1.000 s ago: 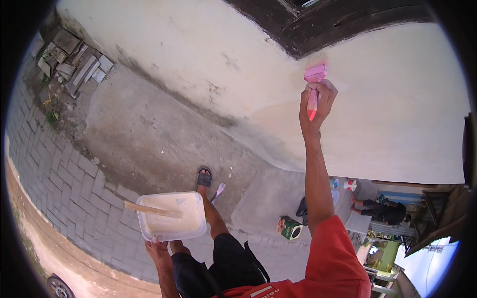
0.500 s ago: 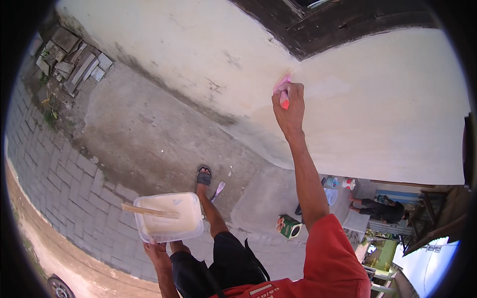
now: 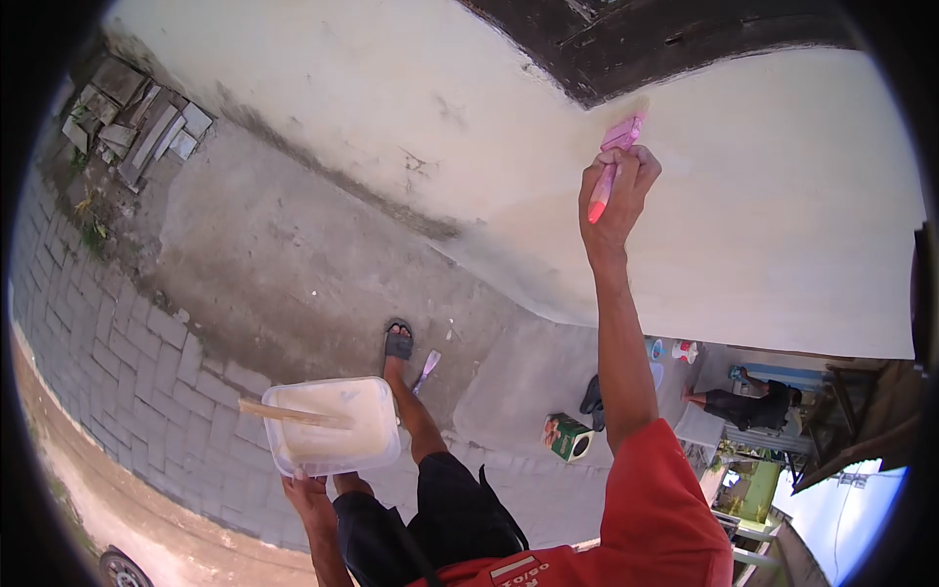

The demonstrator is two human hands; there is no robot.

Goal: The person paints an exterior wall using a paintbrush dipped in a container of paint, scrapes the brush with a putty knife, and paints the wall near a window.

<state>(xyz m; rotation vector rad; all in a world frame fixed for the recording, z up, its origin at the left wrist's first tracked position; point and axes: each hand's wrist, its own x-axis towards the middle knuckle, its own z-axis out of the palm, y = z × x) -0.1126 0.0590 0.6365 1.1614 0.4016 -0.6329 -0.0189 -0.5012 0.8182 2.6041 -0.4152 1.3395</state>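
My right hand [image 3: 618,201] is closed around the handle of a pink paintbrush [image 3: 622,132] with a red-orange handle end. The bristles are against the cream wall [image 3: 763,196], just below the dark wooden frame [image 3: 675,54]. Low on the left, my left hand [image 3: 311,499] grips the near edge of a clear plastic tub [image 3: 391,448] of cream paint [image 3: 328,440]. A wooden stick [image 3: 289,413] lies across the tub, one end in the paint and the other over the rim.
A second brush [image 3: 427,367] lies on the concrete beside my sandalled foot [image 3: 398,340]. A green and red box-shaped can [image 3: 567,437] stands near dark sandals [image 3: 592,396]. Another person [image 3: 758,406] is at the far right. Boards and tiles [image 3: 147,122] are piled at upper left.
My right hand has moved the paintbrush to the right and slightly up along the wall beneath the dark frame. My left hand and the tub have stayed nearly in place.
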